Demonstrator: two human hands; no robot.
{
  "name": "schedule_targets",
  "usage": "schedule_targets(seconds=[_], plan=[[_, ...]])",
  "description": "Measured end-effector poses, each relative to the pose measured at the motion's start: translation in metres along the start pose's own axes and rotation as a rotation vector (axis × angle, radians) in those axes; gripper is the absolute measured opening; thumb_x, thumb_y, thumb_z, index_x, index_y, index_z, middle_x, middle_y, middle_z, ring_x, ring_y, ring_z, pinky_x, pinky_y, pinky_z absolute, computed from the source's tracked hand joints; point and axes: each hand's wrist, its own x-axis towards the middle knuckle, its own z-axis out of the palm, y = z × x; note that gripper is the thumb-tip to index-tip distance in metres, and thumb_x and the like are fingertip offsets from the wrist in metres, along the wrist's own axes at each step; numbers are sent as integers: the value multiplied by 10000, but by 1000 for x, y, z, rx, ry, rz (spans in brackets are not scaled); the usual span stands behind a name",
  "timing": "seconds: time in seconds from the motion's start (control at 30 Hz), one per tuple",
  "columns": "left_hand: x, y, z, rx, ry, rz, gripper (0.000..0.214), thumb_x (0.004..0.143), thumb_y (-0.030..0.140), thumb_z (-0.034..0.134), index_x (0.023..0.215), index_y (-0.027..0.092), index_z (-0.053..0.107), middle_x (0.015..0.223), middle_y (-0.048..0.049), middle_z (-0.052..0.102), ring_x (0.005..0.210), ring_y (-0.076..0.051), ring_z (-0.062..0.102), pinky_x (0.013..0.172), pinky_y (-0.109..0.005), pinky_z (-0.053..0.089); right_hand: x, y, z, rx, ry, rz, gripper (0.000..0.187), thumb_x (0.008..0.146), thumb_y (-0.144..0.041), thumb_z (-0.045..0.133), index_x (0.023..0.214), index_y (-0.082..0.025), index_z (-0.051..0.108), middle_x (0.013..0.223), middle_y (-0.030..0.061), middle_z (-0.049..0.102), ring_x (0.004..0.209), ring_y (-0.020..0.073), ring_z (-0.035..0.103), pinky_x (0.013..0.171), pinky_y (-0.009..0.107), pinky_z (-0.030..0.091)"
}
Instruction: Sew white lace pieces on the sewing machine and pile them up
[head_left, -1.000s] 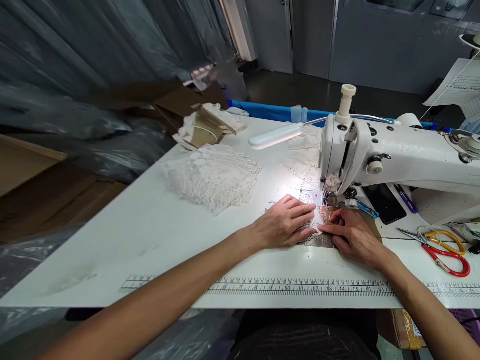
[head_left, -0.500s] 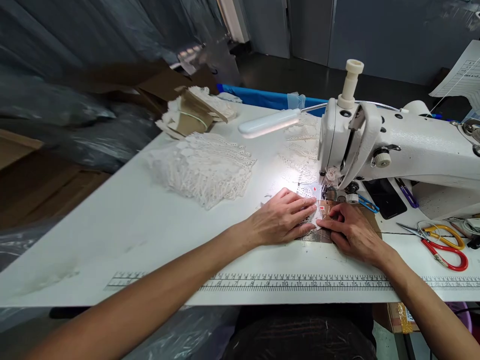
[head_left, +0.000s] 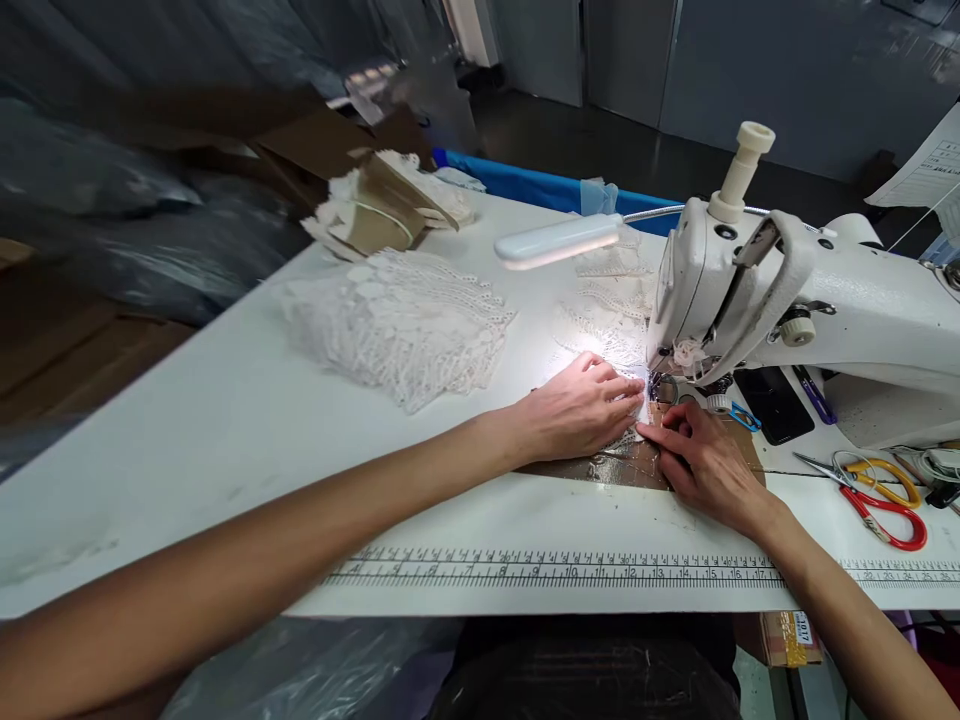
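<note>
My left hand (head_left: 589,405) lies flat with fingers stretched out, pressing a small white lace piece (head_left: 626,437) against the machine bed. Most of that lace is hidden under the hand. Close to the needle and presser foot (head_left: 658,385) of a white sewing machine (head_left: 750,290), its fingertips rest on the cloth. Just right of it, my right hand (head_left: 705,455) touches the lace's edge with an outstretched index finger; its thumb is apart and the other fingers are partly curled. More lace (head_left: 607,290) lies behind the needle.
A stack of white lace pieces (head_left: 412,325) lies left on the table, with a tied bundle (head_left: 386,215) behind. A lamp (head_left: 559,243) hangs over the work. To the right are scissors (head_left: 877,505), a phone (head_left: 776,405) and a purple tool (head_left: 814,395). A ruler strip (head_left: 570,570) lines the front edge.
My left hand has shifted slightly forward toward the needle with the lace, baring more of the brown plate. My right hand stays at the lace's edge. The camera view has tilted a little.
</note>
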Motion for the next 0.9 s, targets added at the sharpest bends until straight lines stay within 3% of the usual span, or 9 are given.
schedule_targets(seconds=[0.17, 0.4, 0.63, 0.9], plan=[[1, -6, 4, -7, 38, -17, 282, 1038, 276, 377, 1044, 159, 633, 1084, -92, 679, 827, -178, 586, 741, -331, 411, 4, -2, 0, -6, -10, 36, 400, 899, -135, 486, 1237, -246, 670, 1063, 96, 600, 849, 213, 568, 777, 377, 522], [-4, -2, 4, -44, 106, -26, 217, 1024, 264, 427, 1065, 158, 613, 1145, -81, 669, 873, -203, 598, 732, -334, 377, 2, -2, -1, 27, -2, 23, 394, 905, -125, 497, 1240, -224, 679, 1052, 107, 602, 903, 227, 578, 813, 398, 529], [-5, -2, 5, -25, 91, -34, 289, 1035, 264, 361, 1066, 176, 634, 1166, -91, 662, 883, -197, 591, 731, -349, 405, 1, 2, -3, 114, 72, 49, 378, 950, -159, 453, 1252, -235, 668, 1088, 105, 607, 865, 201, 596, 790, 367, 552], [-6, 0, 2, -66, 53, -26, 311, 1036, 267, 345, 1094, 168, 634, 1186, -104, 660, 872, -199, 591, 738, -368, 415, 1, -3, -1, 3, -16, 21, 397, 910, -144, 496, 1249, -250, 673, 1070, 103, 595, 834, 210, 556, 752, 372, 518]])
